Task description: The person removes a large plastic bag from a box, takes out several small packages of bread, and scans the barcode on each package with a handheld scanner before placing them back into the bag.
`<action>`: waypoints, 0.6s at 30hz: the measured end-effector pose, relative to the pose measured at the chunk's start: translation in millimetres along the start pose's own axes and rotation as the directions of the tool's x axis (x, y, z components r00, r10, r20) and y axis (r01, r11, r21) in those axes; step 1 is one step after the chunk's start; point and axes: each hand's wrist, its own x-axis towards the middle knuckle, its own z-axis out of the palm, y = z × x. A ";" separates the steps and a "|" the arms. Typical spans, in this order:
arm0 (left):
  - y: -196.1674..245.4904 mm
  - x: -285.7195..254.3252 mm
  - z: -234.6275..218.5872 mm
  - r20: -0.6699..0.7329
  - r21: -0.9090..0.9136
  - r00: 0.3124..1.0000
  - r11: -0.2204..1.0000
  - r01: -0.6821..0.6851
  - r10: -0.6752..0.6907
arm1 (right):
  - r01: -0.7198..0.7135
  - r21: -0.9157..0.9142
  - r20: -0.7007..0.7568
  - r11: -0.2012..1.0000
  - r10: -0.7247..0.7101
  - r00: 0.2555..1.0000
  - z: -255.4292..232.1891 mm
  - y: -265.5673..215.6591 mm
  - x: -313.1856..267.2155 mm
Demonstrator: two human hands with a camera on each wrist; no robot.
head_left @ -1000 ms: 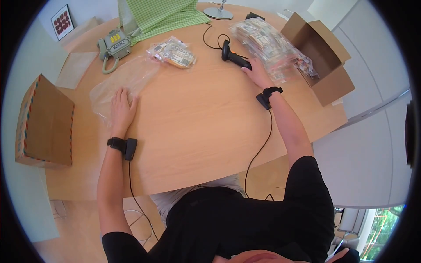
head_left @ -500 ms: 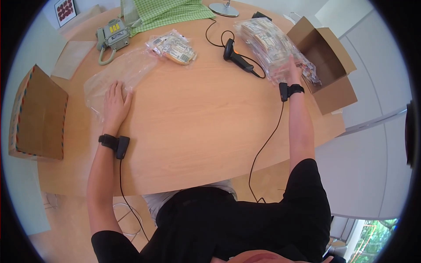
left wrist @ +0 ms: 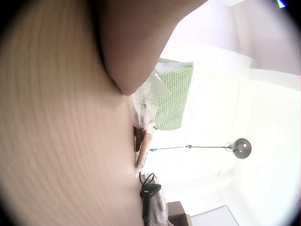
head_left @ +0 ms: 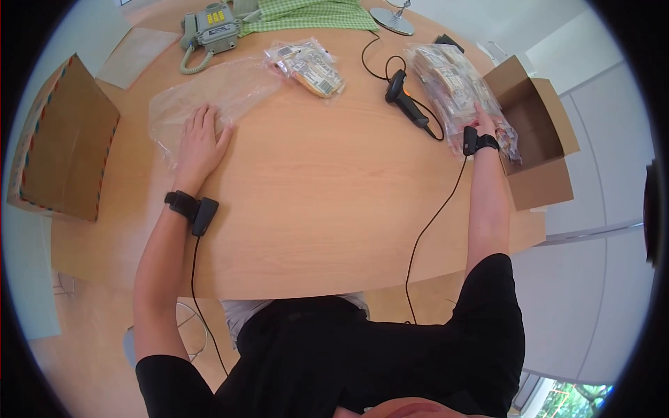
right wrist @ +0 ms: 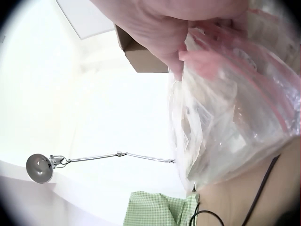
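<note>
My left hand [head_left: 201, 148] lies flat on the near end of a large clear plastic bag [head_left: 230, 87], fingers stretched out. Beyond it, small clear packets with labels [head_left: 313, 73] lie in a little heap. At the right, my right hand [head_left: 483, 122] is at the near end of a pile of clear zip bags [head_left: 453, 83]. Close up in the right wrist view, its thumb and curled fingers pinch the pink zip edge of a zip bag [right wrist: 235, 113]. A black barcode scanner [head_left: 408, 101] lies on the table just left of the pile.
An open cardboard box [head_left: 536, 125] stands right of the pile. Another box with a striped edge [head_left: 66, 146] is at the left. Along the back are a telephone [head_left: 212, 31], a green checked cloth [head_left: 313, 15] and a lamp base [head_left: 392, 21]. A scanner cable [head_left: 373, 59] loops near the back.
My right hand has let go of the barcode scanner and moved right to the zip bags, where it now grips one. The left hand has stayed on the large plastic bag. The head view has shifted.
</note>
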 end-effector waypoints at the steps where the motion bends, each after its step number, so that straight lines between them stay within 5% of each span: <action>1: -0.3 0.1 0.7 -0.005 0.004 1.000 1.000 -0.003 0.003 | 0.031 0.057 -0.009 0.998 -0.031 0.999 3.9 -0.9 8.4; 6: 1.3 -0.6 -0.7 -0.023 0.014 1.000 1.000 -0.004 0.005 | 0.087 0.419 0.024 0.904 -0.106 0.994 17.6 -0.2 73.2; 10: 3.7 0.7 -6.1 0.025 0.031 1.000 0.999 0.017 -0.018 | 0.159 0.534 0.098 0.830 -0.248 0.964 38.1 -18.3 51.8; 13: 3.1 0.1 -5.4 0.016 0.029 1.000 1.000 0.012 -0.013 | 0.274 0.544 0.033 0.793 -0.346 0.938 67.2 -57.3 -90.2; 18: 2.9 -0.5 -3.1 -0.003 0.017 1.000 1.000 0.022 -0.022 | 0.313 0.572 0.205 0.758 -0.502 0.840 96.6 -82.0 -77.1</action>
